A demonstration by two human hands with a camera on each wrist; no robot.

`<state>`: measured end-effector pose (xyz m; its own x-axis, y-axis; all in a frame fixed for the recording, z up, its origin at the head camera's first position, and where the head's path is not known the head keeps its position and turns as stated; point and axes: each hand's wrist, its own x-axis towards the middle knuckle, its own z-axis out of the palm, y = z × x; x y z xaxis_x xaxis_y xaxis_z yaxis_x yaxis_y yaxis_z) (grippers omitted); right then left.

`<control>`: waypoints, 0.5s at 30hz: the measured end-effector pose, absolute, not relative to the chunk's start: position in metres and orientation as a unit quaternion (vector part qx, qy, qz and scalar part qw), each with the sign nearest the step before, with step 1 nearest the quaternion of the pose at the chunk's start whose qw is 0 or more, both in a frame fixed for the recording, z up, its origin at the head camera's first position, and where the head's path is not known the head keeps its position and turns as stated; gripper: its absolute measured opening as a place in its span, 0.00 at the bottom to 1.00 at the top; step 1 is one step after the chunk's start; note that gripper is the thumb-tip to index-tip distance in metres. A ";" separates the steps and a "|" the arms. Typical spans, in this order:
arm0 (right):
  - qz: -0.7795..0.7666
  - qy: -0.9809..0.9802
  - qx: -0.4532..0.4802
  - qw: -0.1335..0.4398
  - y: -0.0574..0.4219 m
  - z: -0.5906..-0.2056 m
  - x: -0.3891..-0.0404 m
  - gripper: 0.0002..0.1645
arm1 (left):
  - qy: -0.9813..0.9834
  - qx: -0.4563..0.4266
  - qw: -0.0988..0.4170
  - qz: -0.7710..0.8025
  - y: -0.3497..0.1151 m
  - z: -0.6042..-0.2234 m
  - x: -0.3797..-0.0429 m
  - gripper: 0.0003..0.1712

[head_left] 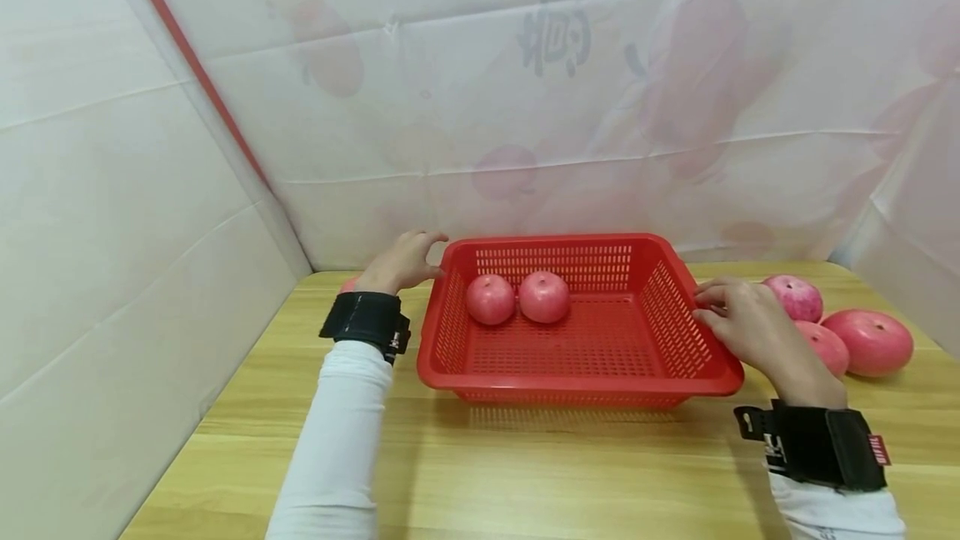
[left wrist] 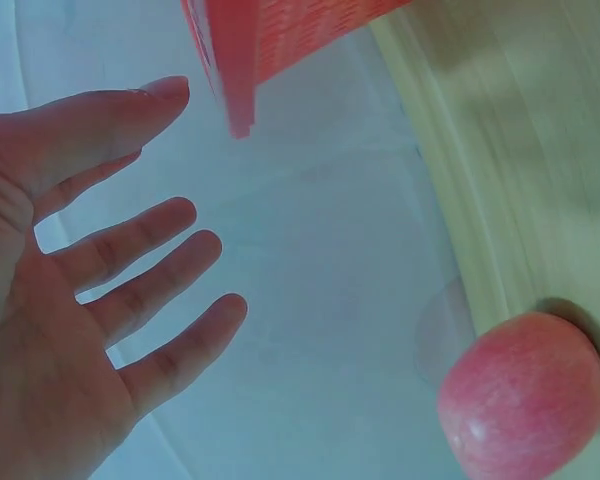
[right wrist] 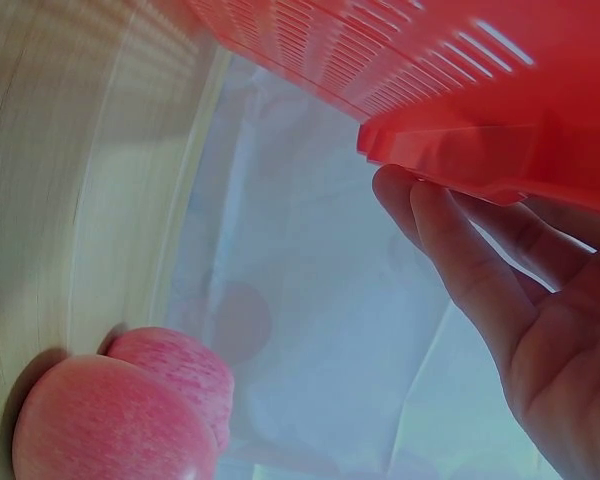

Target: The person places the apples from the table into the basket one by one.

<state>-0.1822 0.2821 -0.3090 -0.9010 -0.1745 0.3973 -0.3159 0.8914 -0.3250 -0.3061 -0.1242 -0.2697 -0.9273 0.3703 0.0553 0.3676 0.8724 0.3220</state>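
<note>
A red plastic basket (head_left: 555,386) with slotted walls sits on the wooden table, two pink apple-like fruits (head_left: 544,297) inside it toward the left. Just outside its left rim is my left hand (head_left: 402,263), fingers spread and holding nothing; the left wrist view shows a gap between fingertips and rim. My right hand (head_left: 746,319) is at the right rim. In the right wrist view its nearly straight fingers (right wrist: 455,240) reach up to the rim's underside, fingertips right at the edge. One pink fruit (left wrist: 525,395) lies below my left hand, mostly hidden by it in the head view.
Right of the basket several pink fruits (head_left: 868,342) lie close together, beside my right wrist. Whitish printed sheeting (head_left: 450,107) hangs behind the table (head_left: 525,473) and along its sides. A red strip (head_left: 195,57) runs down the left corner.
</note>
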 end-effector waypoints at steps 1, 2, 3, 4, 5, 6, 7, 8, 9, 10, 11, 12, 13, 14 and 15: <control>0.193 -0.956 0.128 0.182 0.282 -0.309 -0.182 0.10 | 0.968 0.189 0.002 0.163 -0.125 -0.270 -0.306 0.32; 0.193 -0.956 0.128 0.182 0.282 -0.309 -0.182 0.11 | 0.969 0.188 0.000 0.162 -0.127 -0.271 -0.306 0.32; 0.192 -0.955 0.129 0.184 0.282 -0.309 -0.182 0.11 | 0.969 0.187 -0.002 0.160 -0.128 -0.271 -0.306 0.32; 0.193 -0.955 0.129 0.183 0.282 -0.309 -0.182 0.11 | 0.970 0.186 -0.003 0.157 -0.129 -0.272 -0.306 0.32; 0.195 -0.955 0.128 0.182 0.282 -0.309 -0.182 0.11 | 0.971 0.183 -0.004 0.153 -0.131 -0.273 -0.306 0.31; 0.196 -0.955 0.127 0.181 0.281 -0.309 -0.182 0.11 | 0.971 0.183 -0.005 0.151 -0.133 -0.274 -0.306 0.31; 0.196 -0.955 0.128 0.181 0.281 -0.309 -0.182 0.11 | 0.972 0.181 -0.006 0.149 -0.135 -0.276 -0.305 0.31; 0.197 -0.955 0.128 0.181 0.281 -0.309 -0.182 0.11 | 0.973 0.178 -0.005 0.148 -0.137 -0.277 -0.305 0.31; 0.200 -0.955 0.126 0.178 0.281 -0.309 -0.182 0.11 | 0.974 0.174 -0.006 0.145 -0.139 -0.278 -0.304 0.30; 0.199 -0.955 0.127 0.178 0.281 -0.309 -0.182 0.11 | 0.975 0.172 -0.005 0.143 -0.141 -0.279 -0.303 0.30; 0.199 -0.955 0.128 0.178 0.281 -0.309 -0.182 0.10 | 0.975 0.169 -0.006 0.145 -0.143 -0.280 -0.303 0.31; 0.199 -0.955 0.128 0.179 0.281 -0.309 -0.182 0.10 | 0.975 0.167 -0.006 0.146 -0.145 -0.281 -0.302 0.31; 0.198 -0.955 0.129 0.180 0.282 -0.308 -0.182 0.10 | 0.975 0.167 -0.007 0.147 -0.146 -0.282 -0.302 0.31; 0.198 -0.955 0.128 0.180 0.282 -0.308 -0.182 0.10 | 0.975 0.166 -0.008 0.149 -0.148 -0.282 -0.302 0.31; 0.197 -0.955 0.128 0.180 0.282 -0.308 -0.182 0.10 | 0.974 0.168 -0.009 0.149 -0.149 -0.283 -0.302 0.31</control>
